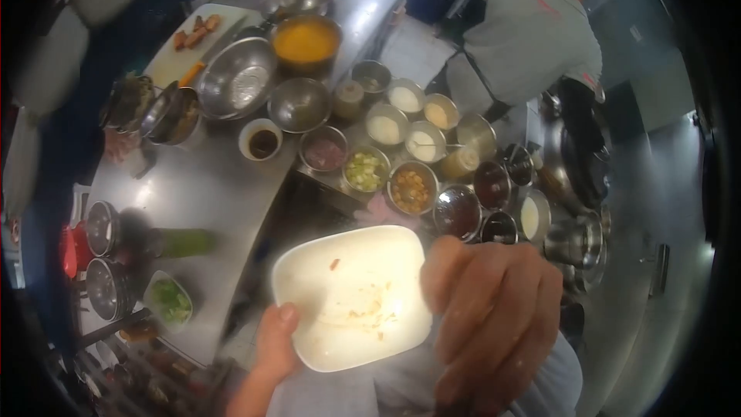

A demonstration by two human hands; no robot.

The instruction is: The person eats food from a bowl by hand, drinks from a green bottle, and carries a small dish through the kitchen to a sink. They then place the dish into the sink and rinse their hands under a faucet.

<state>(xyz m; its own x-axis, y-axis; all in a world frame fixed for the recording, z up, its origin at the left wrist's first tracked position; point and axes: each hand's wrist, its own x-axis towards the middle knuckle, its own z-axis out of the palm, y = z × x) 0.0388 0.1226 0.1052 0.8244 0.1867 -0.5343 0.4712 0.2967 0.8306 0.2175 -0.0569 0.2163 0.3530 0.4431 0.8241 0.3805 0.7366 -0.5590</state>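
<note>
Steel bench [208, 185] runs from lower left towards the upper centre and is crowded. On it stand a large empty steel bowl [238, 77], a bowl of orange liquid [306, 42], a small white cup of dark sauce [262, 141] and a cluster of small steel tubs, among them chopped green onion [365, 171] and diced brown pieces [411, 189]. A cutting board [193, 38] with cut pieces lies at the far left end. A co-worker in a grey shirt [532, 38] stands at upper right, beside a wok [571, 162].

The white dish [351, 293] is held in the foreground, in front of the bench and clear of it. It is nearly empty, with smears and a few scraps. Nothing lies between it and the tubs.

Left hand [278, 340]: thumb pressed on the lower left rim; the remaining fingers are hidden beneath. Right hand [494, 309]: covers the right rim, fingers [532, 316] close together and curled downward. Whether they grip the rim cannot be told.
</note>
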